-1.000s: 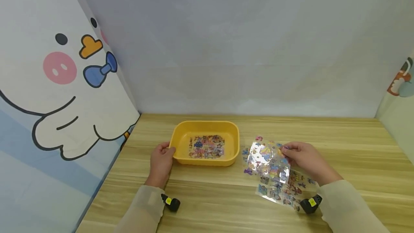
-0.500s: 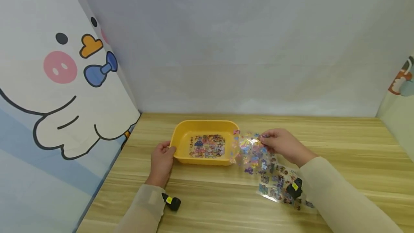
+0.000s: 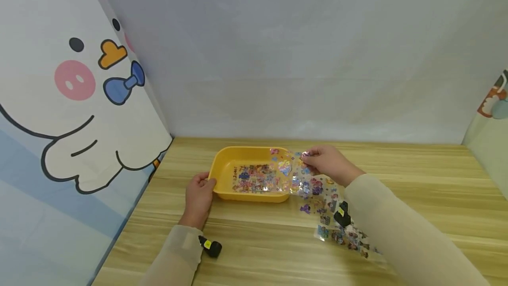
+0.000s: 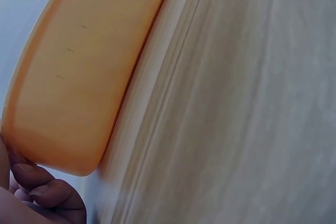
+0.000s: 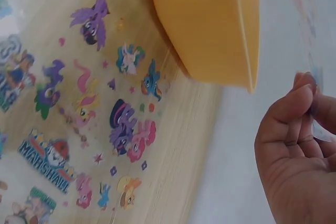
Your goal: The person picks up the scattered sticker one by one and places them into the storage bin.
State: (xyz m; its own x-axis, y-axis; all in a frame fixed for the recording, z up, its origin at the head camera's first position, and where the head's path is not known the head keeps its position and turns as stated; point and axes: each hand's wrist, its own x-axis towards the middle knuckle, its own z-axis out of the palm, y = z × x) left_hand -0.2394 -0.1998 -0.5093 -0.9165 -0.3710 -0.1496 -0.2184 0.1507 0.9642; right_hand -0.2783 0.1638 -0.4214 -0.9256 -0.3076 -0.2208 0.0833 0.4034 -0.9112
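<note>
A yellow plastic tray stands on the table, with a transparent sticker sheet lying on its bottom. My left hand grips the tray's left rim between thumb and fingers; in the left wrist view curled fingertips sit at the tray's corner. My right hand pinches the edge of another clear sticker sheet, which hangs over the tray's right rim. In the right wrist view this held sheet is seen nearly edge-on above the thumb. Below the right forearm more clear sheets overlap on the table, partly hidden by the sleeve.
Loose sheets with pony and Marshall prints lie beside the tray. A black wrist camera sits at the left sleeve, another at the right. A pale curtain hangs behind the wood-grain table.
My right hand has moved left and away from me, carrying its sheet from above the loose sheets to above the tray's right part. The left hand keeps its grip on the rim.
</note>
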